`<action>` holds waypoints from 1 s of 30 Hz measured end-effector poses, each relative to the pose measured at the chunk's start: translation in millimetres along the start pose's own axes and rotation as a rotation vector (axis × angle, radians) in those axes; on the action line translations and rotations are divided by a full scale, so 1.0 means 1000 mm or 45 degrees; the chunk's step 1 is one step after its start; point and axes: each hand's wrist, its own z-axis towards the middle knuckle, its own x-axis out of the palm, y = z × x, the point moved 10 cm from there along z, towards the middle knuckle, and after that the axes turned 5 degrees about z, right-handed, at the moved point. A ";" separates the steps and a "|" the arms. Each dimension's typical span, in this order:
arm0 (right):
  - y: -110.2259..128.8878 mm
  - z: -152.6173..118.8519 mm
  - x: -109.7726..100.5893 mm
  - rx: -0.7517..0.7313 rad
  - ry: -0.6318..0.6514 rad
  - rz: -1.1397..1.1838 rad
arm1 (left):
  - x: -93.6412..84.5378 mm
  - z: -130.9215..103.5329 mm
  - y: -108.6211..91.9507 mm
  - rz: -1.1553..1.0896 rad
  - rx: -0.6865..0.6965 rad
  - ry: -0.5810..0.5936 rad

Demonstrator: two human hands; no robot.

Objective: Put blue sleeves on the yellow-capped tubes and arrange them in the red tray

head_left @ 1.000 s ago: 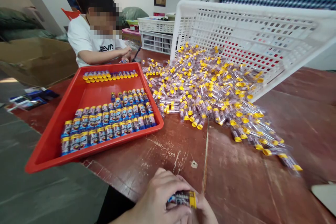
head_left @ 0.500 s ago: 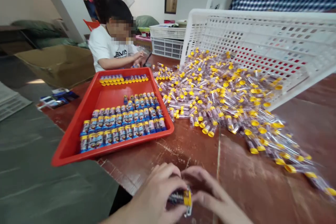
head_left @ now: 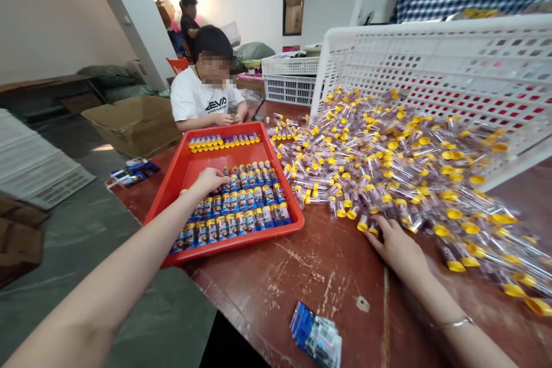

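Observation:
My left hand (head_left: 210, 180) reaches into the red tray (head_left: 235, 245), its fingers closed at the end of a back row of small yellow-capped tubes with blue printed wraps (head_left: 222, 227). A wrapped tube seems to be at its fingertips, partly hidden. Out on the right, my right hand (head_left: 394, 240) has its fingers around a clear tube with a yellow cap (head_left: 374, 229) at the near edge of the loose pile of clear tubes (head_left: 366, 161). A small stack of blue printed cards or sleeves (head_left: 317, 336) lies on the table between my arms.
A large white perforated crate (head_left: 435, 60) lies tipped behind the pile. Across the brown table (head_left: 302, 264) a person in a white shirt (head_left: 207, 98) sits working with their hands. Blue packets (head_left: 133, 171) lie left of the tray; a cardboard box (head_left: 133, 123) stands beyond.
My hands have parted from a wrapped tube held at the near edge: the left went into the tray, the right to the pile. The view shifted, and the stack of printed pieces now shows.

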 end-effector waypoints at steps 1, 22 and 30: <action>-0.002 -0.003 -0.001 -0.003 0.006 0.000 | 0.001 0.000 -0.005 0.031 0.023 0.001; -0.033 -0.115 -0.028 0.201 0.083 1.068 | 0.160 -0.344 -0.121 0.197 1.607 0.037; 0.003 -0.161 -0.011 0.442 0.256 1.625 | 0.163 -0.313 -0.116 -0.162 1.129 0.488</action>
